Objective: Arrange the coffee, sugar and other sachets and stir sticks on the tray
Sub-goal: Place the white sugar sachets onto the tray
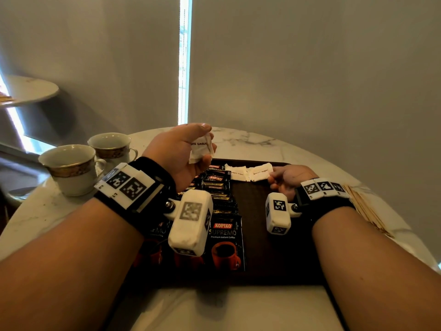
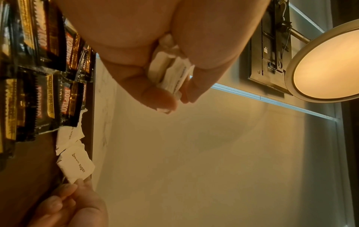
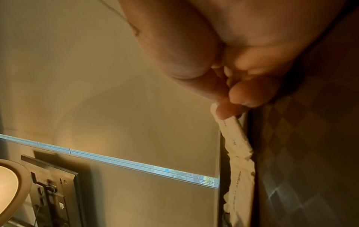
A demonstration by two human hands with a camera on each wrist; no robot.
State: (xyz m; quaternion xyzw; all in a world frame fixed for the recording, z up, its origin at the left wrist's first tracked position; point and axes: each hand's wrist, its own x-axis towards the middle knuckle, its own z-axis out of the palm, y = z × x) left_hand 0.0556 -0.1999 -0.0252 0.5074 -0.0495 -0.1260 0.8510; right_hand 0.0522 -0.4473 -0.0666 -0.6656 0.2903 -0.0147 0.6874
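Observation:
A dark brown tray [image 1: 260, 235] lies on the marble table. Black Kopiko coffee sachets [image 1: 217, 187] cover its left half, with larger Supremo packs [image 1: 225, 244] nearer me. Two white brown sugar sachets [image 1: 237, 173] lie side by side along the tray's far edge. My left hand [image 1: 188, 149] hovers above the coffee sachets and grips a small stack of white sugar sachets [image 2: 170, 72]. My right hand [image 1: 286, 179] pinches the right end of the rightmost sugar sachet [image 1: 260, 172] as it lies on the tray [image 2: 31, 169].
Two gold-rimmed white cups [image 1: 71, 168] stand on the table to the left of the tray. A pile of wooden stir sticks [image 1: 365, 206] lies on the table right of the tray, past my right wrist. A grey blind hangs behind the table.

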